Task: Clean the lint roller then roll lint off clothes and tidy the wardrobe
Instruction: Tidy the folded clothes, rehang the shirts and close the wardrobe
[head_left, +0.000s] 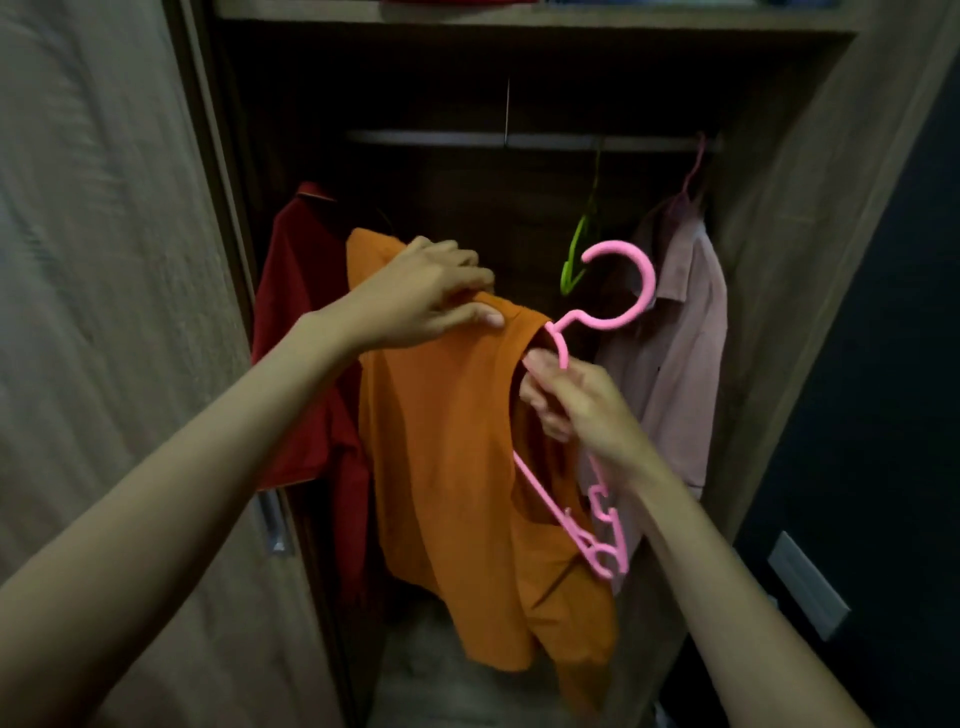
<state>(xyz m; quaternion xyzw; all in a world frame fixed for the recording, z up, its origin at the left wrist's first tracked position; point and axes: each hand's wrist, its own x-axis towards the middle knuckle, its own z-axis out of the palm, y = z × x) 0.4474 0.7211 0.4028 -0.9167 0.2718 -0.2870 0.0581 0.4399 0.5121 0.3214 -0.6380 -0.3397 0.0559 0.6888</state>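
Both hands grip: left hand (431, 291) pinches the orange shirt (457, 467) collar, right hand (576, 405) clasps the pink hanger (618, 291) inside it.

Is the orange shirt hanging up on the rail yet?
No. The orange shirt is off the rail, held by the left hand; the right hand holds its pink hanger.

A dark wall (893, 338) fills the right edge of the view, deep in shadow. Low on it sits a pale grey rectangular plate (808, 585), flat against the surface. Whether it is a switch or a socket is too dim to tell.
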